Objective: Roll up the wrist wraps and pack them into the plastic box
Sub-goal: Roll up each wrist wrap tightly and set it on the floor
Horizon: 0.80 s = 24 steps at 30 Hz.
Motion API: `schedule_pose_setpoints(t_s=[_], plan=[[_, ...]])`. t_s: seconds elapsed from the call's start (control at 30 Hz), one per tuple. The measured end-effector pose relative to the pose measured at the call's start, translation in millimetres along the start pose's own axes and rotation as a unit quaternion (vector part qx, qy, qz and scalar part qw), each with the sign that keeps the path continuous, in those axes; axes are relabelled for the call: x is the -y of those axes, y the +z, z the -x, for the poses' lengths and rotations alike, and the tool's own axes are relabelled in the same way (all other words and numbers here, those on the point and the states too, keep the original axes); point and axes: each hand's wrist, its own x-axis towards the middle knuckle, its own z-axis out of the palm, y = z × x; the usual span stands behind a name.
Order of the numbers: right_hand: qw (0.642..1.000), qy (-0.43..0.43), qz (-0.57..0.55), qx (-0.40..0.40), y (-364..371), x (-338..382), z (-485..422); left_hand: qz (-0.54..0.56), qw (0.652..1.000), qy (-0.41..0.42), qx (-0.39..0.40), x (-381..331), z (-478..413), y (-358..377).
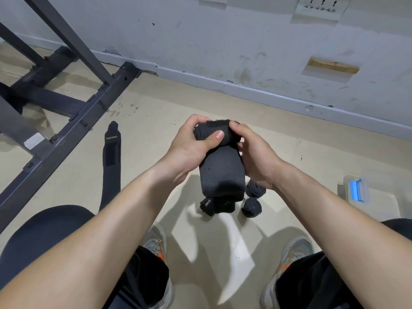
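Observation:
Both my hands hold one black wrist wrap (221, 172) above the floor. Its upper end is rolled into a thick coil, and the free length hangs down toward the floor. My left hand (196, 143) grips the coil with the thumb pressed across its front. My right hand (254, 152) grips the coil's right end. Two rolled black wraps (252, 206) lie on the floor below my right wrist. Another black wrap (111, 161) with yellow lettering lies flat and unrolled on the floor at the left. The clear plastic box (356, 190) with a blue clip sits at the right.
A dark metal frame (73, 128) of bars stands on the floor at the left. A grey wall with a skirting board (256, 90) runs across the back. My knees and grey shoes (296, 253) fill the bottom of the view.

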Motion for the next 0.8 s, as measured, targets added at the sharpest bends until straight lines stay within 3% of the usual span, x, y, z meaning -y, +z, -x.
schedule_pose_setpoints(t_s=[0.23, 0.37, 0.47, 0.57, 0.67, 0.8], plan=[[0.998, -0.055, 0.011, -0.035, 0.2, -3.4, 2.0, -0.038, 0.999, 0.024, 0.015, 0.8, 5.3, 5.5], [0.998, -0.066, -0.017, -0.012, -2.8, -2.7, 3.2, 0.027, 0.999, -0.027, 0.017, 3.5, 5.6, 10.1], [0.995, -0.096, 0.014, -0.012, -4.8, -3.8, 2.0, 0.097, 0.991, -0.085, 0.027, -0.4, 5.7, 12.6], [0.991, -0.123, 0.047, -0.008, -5.4, -4.9, 2.2, 0.100, 0.989, -0.095, 0.056, -2.2, 3.0, 9.6], [0.991, -0.129, 0.043, -0.012, -4.3, -5.3, 3.6, 0.073, 0.994, -0.079, -0.006, 1.7, 0.5, 7.4], [0.994, -0.068, 0.061, -0.060, -1.8, -5.7, 5.7, 0.110, 0.989, -0.088, -0.050, 1.0, -5.1, 2.1]])
